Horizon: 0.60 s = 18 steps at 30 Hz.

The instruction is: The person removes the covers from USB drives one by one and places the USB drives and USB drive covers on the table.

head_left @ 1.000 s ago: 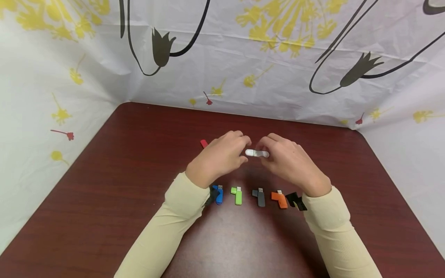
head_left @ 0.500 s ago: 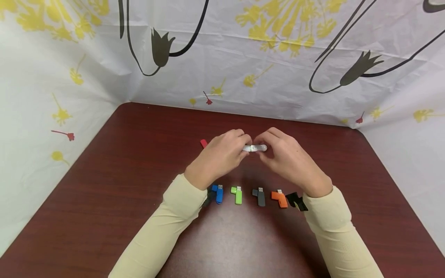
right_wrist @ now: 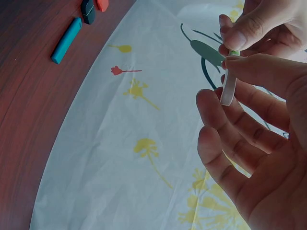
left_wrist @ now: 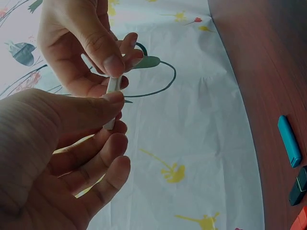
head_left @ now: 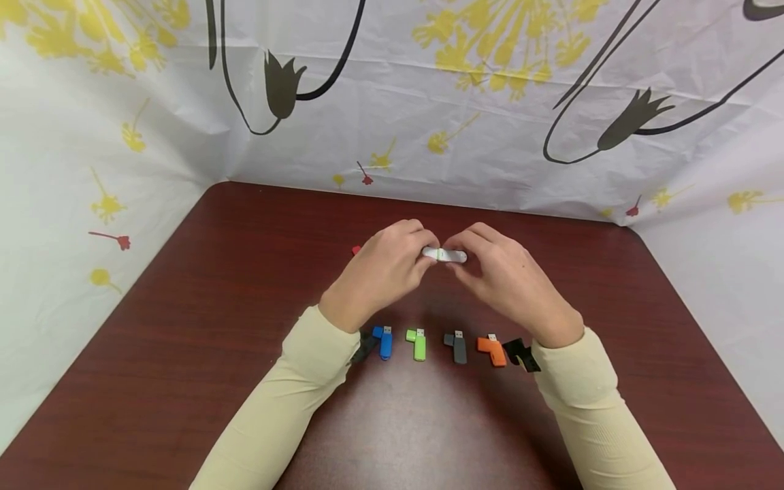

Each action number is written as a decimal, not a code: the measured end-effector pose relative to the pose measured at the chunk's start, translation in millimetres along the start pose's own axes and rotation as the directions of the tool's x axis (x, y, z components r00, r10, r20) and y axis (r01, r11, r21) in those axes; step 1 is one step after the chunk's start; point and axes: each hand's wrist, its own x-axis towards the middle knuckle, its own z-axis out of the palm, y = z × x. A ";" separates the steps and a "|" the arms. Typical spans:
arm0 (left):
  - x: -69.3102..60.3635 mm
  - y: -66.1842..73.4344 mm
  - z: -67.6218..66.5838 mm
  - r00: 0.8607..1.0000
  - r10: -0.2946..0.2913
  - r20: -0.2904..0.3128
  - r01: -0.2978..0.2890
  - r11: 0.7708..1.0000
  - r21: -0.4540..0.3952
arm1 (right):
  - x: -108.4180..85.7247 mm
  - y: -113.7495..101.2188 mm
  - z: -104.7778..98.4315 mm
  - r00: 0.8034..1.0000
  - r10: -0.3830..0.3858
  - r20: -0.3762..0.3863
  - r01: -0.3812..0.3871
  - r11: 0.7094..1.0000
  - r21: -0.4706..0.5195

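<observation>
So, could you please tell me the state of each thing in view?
White USB stick, pinched by both hands, seam showing, full closure unclear
Left hand, pinching it
Right hand, pinching it
Blue USB stick, connector bare
Green USB stick, connector bare
Grey USB stick, connector bare
Orange USB stick, connector bare
Teal stick, no connector showing
Black stick, no connector showing
Red stick, partly hidden, cannot tell
</observation>
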 end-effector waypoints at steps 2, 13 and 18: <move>0.2 -0.4 -0.2 1.000 0.003 -0.006 -0.003 1.000 -0.010 | 0.3 -0.4 -0.2 1.000 -0.001 -0.006 0.001 1.000 -0.002; 0.9 -0.6 -2.4 1.000 0.023 0.003 -0.023 0.999 -0.032 | 0.1 1.0 -1.0 0.999 -0.028 -0.018 0.027 1.000 -0.008; 0.3 -1.1 -3.0 1.000 0.025 0.017 -0.024 0.999 -0.044 | 0.5 3.4 -1.1 0.999 -0.042 -0.014 0.041 0.999 -0.006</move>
